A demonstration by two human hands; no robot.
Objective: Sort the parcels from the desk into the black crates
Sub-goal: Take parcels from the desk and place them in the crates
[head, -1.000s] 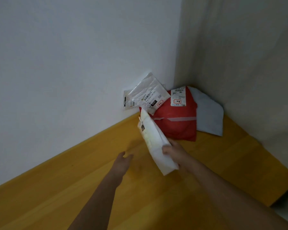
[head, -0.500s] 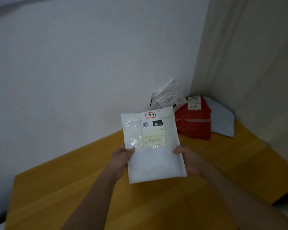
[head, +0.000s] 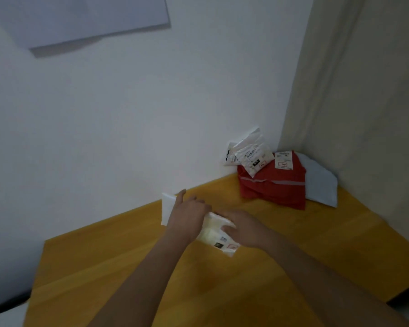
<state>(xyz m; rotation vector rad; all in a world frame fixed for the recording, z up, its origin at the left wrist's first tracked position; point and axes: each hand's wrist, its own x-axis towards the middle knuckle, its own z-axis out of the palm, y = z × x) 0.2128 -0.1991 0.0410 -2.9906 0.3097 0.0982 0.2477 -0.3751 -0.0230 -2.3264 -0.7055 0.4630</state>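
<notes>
Half a second ago the flat white bubble-padded parcel is held upright with its label facing the camera; now it is turned over and tilted low above the yellow wooden desk, its label end pointing toward five o'clock; the left hand lies over its far end with fingers curled on it, and the right hand grips the near end. The label looks read, so the carry comes next; no black crate is in view; the red plastic mailer, small white packets and pale grey pouch wait at one o'clock
</notes>
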